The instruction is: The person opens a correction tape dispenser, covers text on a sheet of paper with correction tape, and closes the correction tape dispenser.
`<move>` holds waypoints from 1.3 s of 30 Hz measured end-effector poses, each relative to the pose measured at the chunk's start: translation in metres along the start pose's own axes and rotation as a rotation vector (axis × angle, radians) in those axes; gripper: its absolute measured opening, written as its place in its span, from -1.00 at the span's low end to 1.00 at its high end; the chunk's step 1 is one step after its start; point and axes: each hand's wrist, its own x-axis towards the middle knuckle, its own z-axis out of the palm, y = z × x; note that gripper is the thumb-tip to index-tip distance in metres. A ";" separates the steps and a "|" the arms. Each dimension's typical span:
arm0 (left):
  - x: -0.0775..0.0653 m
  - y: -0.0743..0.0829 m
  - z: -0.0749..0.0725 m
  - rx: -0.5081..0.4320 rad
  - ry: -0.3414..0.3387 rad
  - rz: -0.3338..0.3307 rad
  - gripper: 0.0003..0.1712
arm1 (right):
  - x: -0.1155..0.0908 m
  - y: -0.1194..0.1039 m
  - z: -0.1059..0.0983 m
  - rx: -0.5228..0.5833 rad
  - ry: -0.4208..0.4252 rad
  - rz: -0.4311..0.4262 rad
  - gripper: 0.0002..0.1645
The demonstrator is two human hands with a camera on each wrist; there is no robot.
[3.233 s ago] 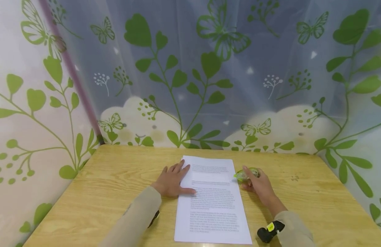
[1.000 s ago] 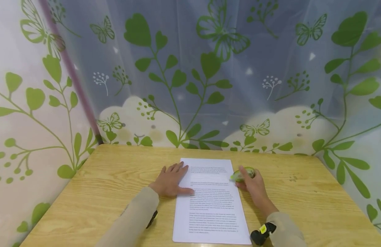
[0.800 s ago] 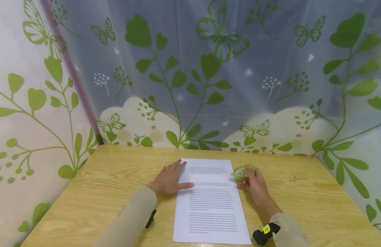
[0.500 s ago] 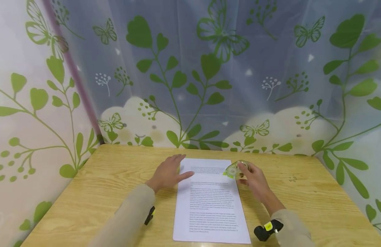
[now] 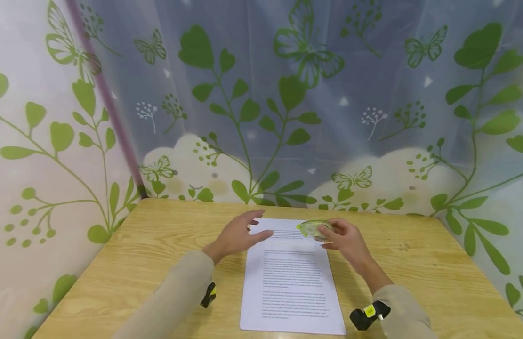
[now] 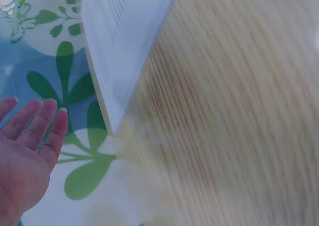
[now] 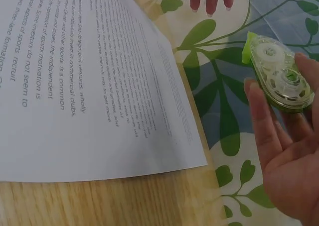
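Note:
My right hand (image 5: 350, 242) holds a clear and green correction tape (image 5: 314, 229) above the upper right part of a stack of printed paper (image 5: 293, 282). In the right wrist view the two reels of the correction tape (image 7: 279, 74) show through its case, with a bright green piece at its tip. The thumb and fingers pinch it at the rear end. My left hand (image 5: 236, 235) is raised at the paper's upper left edge, fingers spread and thumb pointing over the sheet. In the left wrist view that hand (image 6: 25, 161) has its palm showing and holds nothing.
The paper lies on a wood-grain table (image 5: 168, 235). A curtain (image 5: 253, 117) with leaves and butterflies hangs behind the table's far edge and continues along both sides. A black device (image 5: 369, 315) is strapped at the right wrist, another at the left.
My left hand has lifted off the paper, where it lay flat before. The right hand has raised the correction tape from the sheet's right edge, moving it a little left over the page.

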 end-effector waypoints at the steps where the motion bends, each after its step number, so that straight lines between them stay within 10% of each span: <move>1: 0.000 0.002 0.001 -0.033 -0.002 0.000 -0.14 | 0.000 -0.001 0.001 -0.005 -0.011 0.000 -0.52; 25: -0.001 0.042 0.048 -0.664 -0.055 -0.083 -0.77 | -0.008 -0.016 0.027 -0.149 -0.065 -0.070 -0.56; 39: -0.006 0.024 0.046 -0.466 -0.104 -0.058 -0.75 | -0.014 -0.012 0.026 -0.225 -0.089 -0.043 -0.64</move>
